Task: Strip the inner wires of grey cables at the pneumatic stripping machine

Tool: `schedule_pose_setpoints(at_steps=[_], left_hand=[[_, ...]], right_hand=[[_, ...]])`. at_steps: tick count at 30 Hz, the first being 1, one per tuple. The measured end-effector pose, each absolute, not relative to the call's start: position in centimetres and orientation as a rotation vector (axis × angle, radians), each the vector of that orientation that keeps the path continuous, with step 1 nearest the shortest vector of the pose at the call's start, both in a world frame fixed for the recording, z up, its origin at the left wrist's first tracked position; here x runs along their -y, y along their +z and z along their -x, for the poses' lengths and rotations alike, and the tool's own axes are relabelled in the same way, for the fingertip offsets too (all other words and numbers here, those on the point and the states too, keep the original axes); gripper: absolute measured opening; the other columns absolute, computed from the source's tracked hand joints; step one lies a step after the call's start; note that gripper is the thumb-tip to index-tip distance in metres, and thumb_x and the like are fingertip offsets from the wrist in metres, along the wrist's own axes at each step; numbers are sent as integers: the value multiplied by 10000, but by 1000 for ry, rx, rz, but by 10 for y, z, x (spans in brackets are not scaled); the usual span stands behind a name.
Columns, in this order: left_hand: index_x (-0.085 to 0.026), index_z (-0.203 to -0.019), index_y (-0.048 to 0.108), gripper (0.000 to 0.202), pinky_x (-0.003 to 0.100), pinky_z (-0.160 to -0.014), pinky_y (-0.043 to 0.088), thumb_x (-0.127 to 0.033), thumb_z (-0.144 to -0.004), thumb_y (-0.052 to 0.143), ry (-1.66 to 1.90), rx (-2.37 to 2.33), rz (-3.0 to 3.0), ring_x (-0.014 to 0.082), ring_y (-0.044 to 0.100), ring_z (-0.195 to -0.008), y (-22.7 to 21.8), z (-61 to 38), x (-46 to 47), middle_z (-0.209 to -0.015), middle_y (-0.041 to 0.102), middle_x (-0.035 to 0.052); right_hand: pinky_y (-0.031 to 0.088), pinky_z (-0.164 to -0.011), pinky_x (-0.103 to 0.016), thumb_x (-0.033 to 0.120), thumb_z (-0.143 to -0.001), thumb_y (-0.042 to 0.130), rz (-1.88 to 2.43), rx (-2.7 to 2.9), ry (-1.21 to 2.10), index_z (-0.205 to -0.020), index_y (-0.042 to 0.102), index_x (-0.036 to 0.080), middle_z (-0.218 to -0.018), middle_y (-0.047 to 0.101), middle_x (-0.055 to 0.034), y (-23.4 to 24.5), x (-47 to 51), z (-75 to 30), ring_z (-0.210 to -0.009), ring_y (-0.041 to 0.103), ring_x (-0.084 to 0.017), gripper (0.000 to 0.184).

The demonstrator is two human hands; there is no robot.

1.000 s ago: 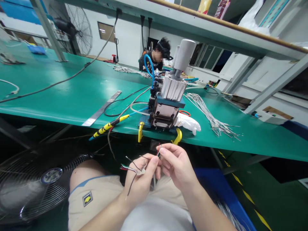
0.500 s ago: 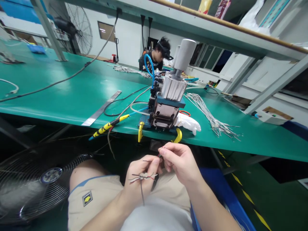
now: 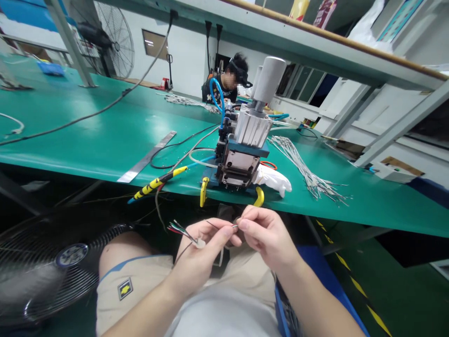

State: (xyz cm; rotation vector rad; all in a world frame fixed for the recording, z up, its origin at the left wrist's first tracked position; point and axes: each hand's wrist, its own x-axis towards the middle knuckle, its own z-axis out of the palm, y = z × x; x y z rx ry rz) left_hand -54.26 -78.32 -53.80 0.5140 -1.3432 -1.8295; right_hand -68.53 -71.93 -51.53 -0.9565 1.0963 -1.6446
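Below the near edge of the green table (image 3: 368, 187), I see thin wires (image 3: 235, 226) lying almost left to right between the left hand (image 3: 200, 263) and the right hand (image 3: 267, 236), neither being nearer. Both hands pinch them with nearly closed fingertips, and coloured wire ends (image 3: 177, 228) point left over the left hand.

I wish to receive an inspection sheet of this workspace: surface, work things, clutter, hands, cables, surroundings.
Surface: green tabletop, glossy, with small pale specks near the machine.
Job's things: thin wires, several colours, fanning out over the left hand.
Clutter: metal strip left of the machine; pale cable bundle to its right.
Grip: left hand and right hand pinch thin wires, fingertips close together.
Cables: grey cable crosses the tabletop.
Surroundings: floor fan lower left; co-worker beyond the machine.
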Motion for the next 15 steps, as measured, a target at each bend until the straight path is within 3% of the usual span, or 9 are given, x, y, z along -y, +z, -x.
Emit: schedule_pose_setpoints(at_steps=[3,6,9,11,15], left_hand=[[-158,-801,720,159,192,-621,545,-302,-862,692,-1837,1374,-477,112,645,-563,-537,542,780,-645,735,25],[-148,-762,722,175,180,-555,510,-265,-874,658,-1648,1605,-534,125,660,-577,-536,542,777,-654,732,37],[-149,-744,713,177,171,-506,475,-247,-874,643,-1522,1684,-584,110,636,-537,-535,541,775,-653,729,29],[-151,-725,696,196,171,-534,487,-244,-885,631,-1580,1619,-611,110,640,-554,-535,542,776,-631,716,19],[-157,-721,683,227,188,-619,518,-254,-916,615,-1712,1474,-578,91,611,-539,-538,544,776,-595,676,-7]], right_hand=[[175,-339,-152,261,-757,806,780,-947,-1759,-663,693,163,-545,439,67,-521,719,673,-388,290,-14,177],[198,-351,-146,220,-774,792,833,-1034,-1838,-679,687,153,-581,493,52,-520,720,668,-399,306,-8,157],[176,-335,-141,216,-767,795,803,-1078,-1756,-669,676,145,-481,455,71,-517,724,670,-365,269,-7,169],[165,-321,-134,226,-751,804,702,-1027,-1689,-660,673,147,-423,392,93,-515,727,671,-352,237,-11,178],[233,-312,-117,239,-733,821,603,-971,-1639,-694,708,142,-429,410,86,-516,731,670,-360,278,-18,154]])
